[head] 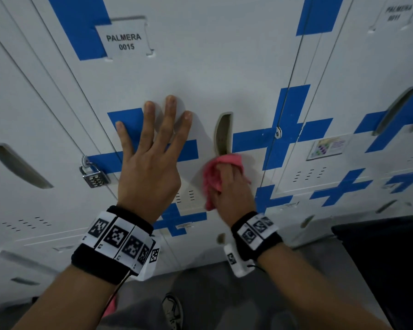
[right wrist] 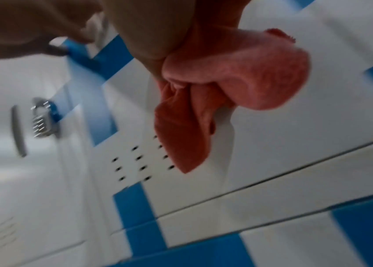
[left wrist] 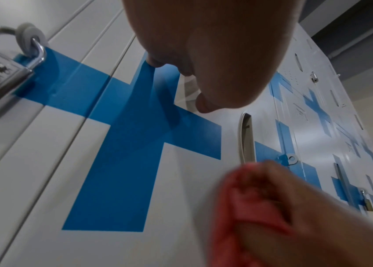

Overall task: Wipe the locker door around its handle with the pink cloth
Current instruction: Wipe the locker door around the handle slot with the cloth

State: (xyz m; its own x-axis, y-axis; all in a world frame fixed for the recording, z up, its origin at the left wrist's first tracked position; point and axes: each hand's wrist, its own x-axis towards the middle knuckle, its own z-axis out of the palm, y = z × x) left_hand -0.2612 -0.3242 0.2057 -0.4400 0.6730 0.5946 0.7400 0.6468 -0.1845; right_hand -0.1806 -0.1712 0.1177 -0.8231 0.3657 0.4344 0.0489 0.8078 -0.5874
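- Two hands are working at the white locker door [head: 200,75]: the left hand [head: 150,163] is lying flat against it with fingers spread and straight, holding nothing, while the right hand [head: 231,186] is gripping the bunched pink cloth [head: 212,177] and pressing it to the door.
- The recessed handle [head: 222,134] is sitting at about twelve o'clock from the right hand, its long axis running nearly upright; the cloth's top edge is touching the handle's lower end.
- The right hand is the nearer one; the left is resting at about nine o'clock from the handle, over a blue cross [head: 134,129].
- Judging from this, the wipe is partly under way, and the coming stroke would need to travel up alongside the slot.
- A card at about eleven o'clock is reading "PALMERA 0015" [head: 124,41]; another at upper right is showing "PALMERA" with blurred digits.
- A combination padlock [head: 94,176] is hanging at the door's left edge.
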